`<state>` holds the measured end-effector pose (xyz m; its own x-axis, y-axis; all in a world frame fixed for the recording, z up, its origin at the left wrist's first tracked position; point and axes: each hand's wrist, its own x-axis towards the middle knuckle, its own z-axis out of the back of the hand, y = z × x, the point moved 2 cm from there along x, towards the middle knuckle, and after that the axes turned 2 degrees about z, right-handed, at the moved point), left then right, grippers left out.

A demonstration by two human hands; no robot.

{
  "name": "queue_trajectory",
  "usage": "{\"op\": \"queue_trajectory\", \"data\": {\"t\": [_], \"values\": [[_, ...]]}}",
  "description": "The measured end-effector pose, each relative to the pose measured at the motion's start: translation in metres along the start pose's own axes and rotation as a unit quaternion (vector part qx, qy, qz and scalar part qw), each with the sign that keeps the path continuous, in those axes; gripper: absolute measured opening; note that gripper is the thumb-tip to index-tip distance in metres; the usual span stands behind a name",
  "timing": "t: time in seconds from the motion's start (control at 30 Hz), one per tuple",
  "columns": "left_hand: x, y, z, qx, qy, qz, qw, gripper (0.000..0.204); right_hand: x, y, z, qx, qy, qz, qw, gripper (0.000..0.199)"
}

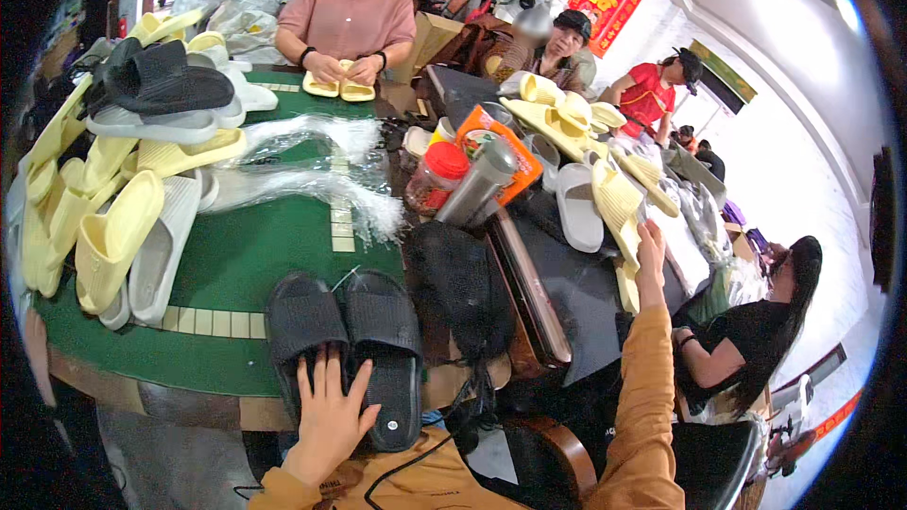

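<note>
The green-topped counter [274, 250] carries a heap of yellow, grey and black slide sandals [118, 236] at nine to ten o'clock. Bundles of clear plastic strands [321, 186] lie toward two o'clock, cream tile rows [210, 323] at three, six and twelve, and paired black slides [380, 319] at five.

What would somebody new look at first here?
Probably the big heap of yellow, grey and black slippers on the left side of the green tabletop. Next, the pair of black slippers at the near edge, with the left hand on them. Over on the right, the right hand is by a yellow slipper.
</note>
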<state>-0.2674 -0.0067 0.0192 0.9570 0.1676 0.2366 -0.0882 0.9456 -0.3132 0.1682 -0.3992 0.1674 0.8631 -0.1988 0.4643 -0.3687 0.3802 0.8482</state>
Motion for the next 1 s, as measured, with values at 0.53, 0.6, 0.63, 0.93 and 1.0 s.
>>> {"op": "queue_trajectory", "data": {"t": [0.53, 0.6, 0.63, 0.93, 1.0], "values": [[-0.001, -0.001, 0.001, 0.004, -0.024, -0.013, 1.000, 0.068, -0.031, 0.015, 0.017, -0.076, 0.109, -0.042, 0.990, 0.023], [-0.001, 0.002, -0.002, 0.000, -0.019, -0.009, 1.000, 0.068, -0.055, 0.036, 0.019, -0.051, 0.159, -0.053, 0.984, 0.022], [-0.001, 0.001, 0.000, -0.002, -0.024, -0.010, 1.000, 0.067, -0.063, 0.034, 0.023, -0.042, 0.165, -0.054, 0.984, 0.022], [0.002, -0.003, 0.002, -0.041, -0.017, -0.022, 0.999, 0.066, -0.152, 0.074, 0.057, -0.094, 0.300, -0.068, 0.947, 0.028], [0.002, 0.000, 0.005, -0.047, -0.013, -0.014, 0.999, 0.065, -0.161, 0.072, 0.055, -0.109, 0.298, -0.080, 0.945, 0.028]]}}
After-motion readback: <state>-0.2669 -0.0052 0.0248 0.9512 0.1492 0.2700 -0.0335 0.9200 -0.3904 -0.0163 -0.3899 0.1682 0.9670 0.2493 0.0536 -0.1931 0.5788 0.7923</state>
